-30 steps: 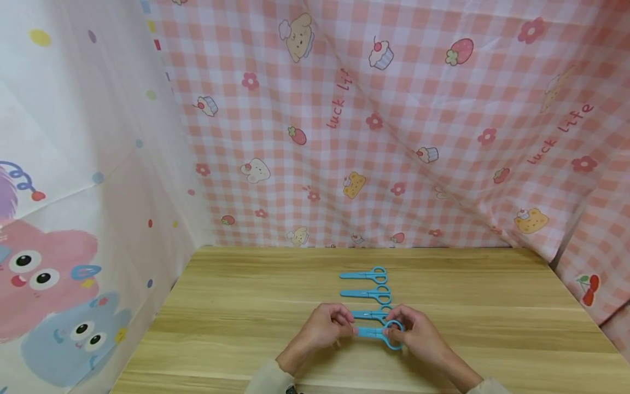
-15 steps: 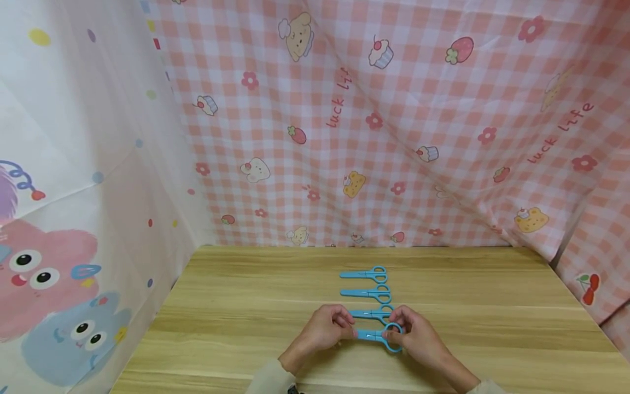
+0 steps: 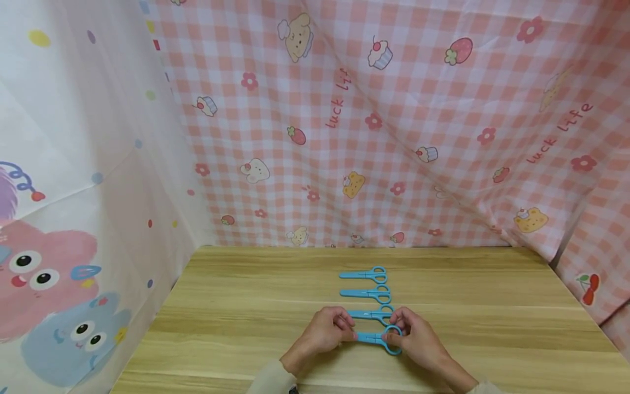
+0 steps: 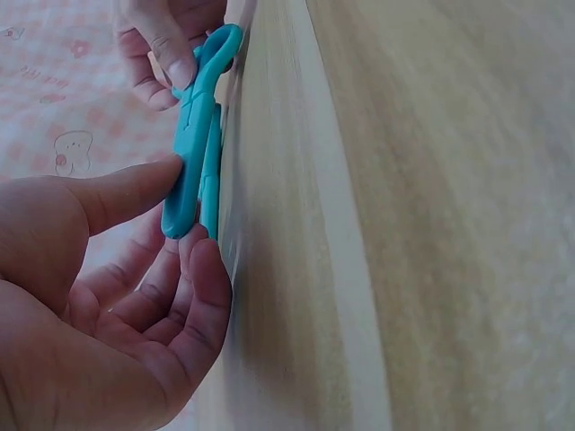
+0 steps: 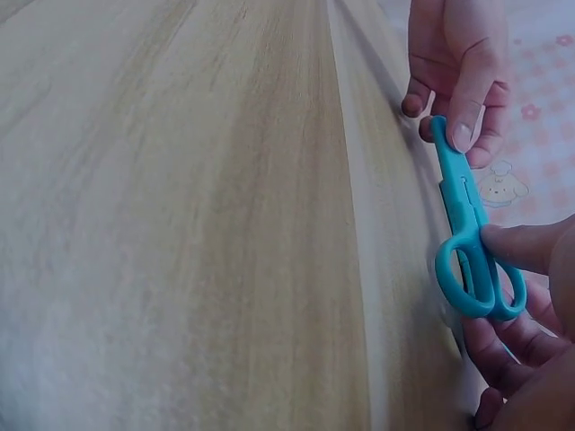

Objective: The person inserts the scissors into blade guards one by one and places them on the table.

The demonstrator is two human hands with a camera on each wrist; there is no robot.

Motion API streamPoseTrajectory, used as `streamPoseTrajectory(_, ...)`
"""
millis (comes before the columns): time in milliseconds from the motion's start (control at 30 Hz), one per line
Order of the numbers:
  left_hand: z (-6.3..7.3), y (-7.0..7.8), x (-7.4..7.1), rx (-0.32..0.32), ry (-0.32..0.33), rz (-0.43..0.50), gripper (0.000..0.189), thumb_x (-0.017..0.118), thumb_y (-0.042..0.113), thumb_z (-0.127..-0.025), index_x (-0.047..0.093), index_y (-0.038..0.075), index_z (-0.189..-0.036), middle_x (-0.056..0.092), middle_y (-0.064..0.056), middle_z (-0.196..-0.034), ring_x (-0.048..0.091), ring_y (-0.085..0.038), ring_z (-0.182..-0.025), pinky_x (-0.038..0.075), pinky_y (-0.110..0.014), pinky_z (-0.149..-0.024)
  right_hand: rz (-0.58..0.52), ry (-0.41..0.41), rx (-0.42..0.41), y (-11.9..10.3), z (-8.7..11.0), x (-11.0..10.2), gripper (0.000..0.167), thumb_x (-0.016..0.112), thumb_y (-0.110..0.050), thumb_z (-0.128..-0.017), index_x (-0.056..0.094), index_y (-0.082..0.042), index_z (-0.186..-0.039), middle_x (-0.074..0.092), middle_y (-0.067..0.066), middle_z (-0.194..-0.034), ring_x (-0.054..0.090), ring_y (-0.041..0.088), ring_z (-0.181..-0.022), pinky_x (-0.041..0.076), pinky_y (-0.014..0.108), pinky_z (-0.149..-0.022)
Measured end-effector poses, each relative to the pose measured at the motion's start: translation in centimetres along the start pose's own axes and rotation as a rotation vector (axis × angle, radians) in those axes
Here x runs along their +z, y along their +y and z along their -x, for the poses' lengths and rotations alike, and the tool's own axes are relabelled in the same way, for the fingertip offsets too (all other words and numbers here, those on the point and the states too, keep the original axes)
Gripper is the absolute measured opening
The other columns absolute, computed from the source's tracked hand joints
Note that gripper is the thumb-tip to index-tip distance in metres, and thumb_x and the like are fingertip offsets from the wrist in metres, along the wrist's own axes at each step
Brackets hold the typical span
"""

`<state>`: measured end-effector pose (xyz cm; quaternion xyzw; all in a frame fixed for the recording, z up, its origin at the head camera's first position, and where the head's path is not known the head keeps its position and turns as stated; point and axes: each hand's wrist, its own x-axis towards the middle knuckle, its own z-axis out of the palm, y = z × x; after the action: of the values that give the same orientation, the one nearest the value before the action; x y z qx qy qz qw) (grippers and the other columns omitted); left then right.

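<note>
Between both hands is a pair of blue scissors (image 3: 372, 337), its blades in a blue cover. My left hand (image 3: 326, 330) pinches the covered tip between thumb and fingers, as the left wrist view also shows on the scissors (image 4: 191, 135). At the other end, my right hand (image 3: 418, 336) pinches the scissors near the handle loops, its thumb on top by the pivot in the right wrist view (image 5: 539, 296). Just beyond lies another pair of blue scissors (image 3: 366, 314), partly hidden by the hands. Tips point left, loops right.
Two more blue scissors, a middle pair (image 3: 365, 294) and a far pair (image 3: 363, 275), lie in parallel farther back on the wooden table (image 3: 236, 295). A pink checked cloth (image 3: 418, 109) hangs behind the table, and a white printed cloth (image 3: 123, 191) hangs at the left.
The held scissors and both hands have come slightly nearer the table's front. The hands keep their hold, and the other scissors stay where they were.
</note>
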<state>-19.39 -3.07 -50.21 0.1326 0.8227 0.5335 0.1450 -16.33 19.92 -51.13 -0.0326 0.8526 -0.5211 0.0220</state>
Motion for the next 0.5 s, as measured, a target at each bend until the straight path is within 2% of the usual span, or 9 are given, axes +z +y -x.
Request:
streamPoseTrajectory(233,-0.06,-0.14,0.01,-0.001,0.008,-0.012,0.017,0.082,0.003,-0.077,0.068,0.003,-0.086,0.066,0.002,-0.07,0.057,-0.008,-0.063,0.042,-0.021,-0.056,0.013,0.01,0.017,-0.01,0.04,0.2,0.033,0.083,-0.004,-0.076,0.057,-0.004,-0.097,0.057,0.0,-0.074,0.051,0.009,-0.067,0.043,0.022,-0.061)
streamPoseTrajectory(500,-0.02,-0.13,0.14,-0.003,0.035,-0.04,0.019,0.083,0.003,-0.075,0.067,0.004,-0.084,0.063,0.001,-0.069,0.055,-0.008,-0.062,0.042,-0.021,-0.057,0.012,0.052,0.075,0.08,0.03,0.63,0.036,0.084,-0.004,-0.075,0.056,-0.005,-0.099,0.056,0.001,-0.077,0.05,0.012,-0.071,0.042,0.022,-0.062)
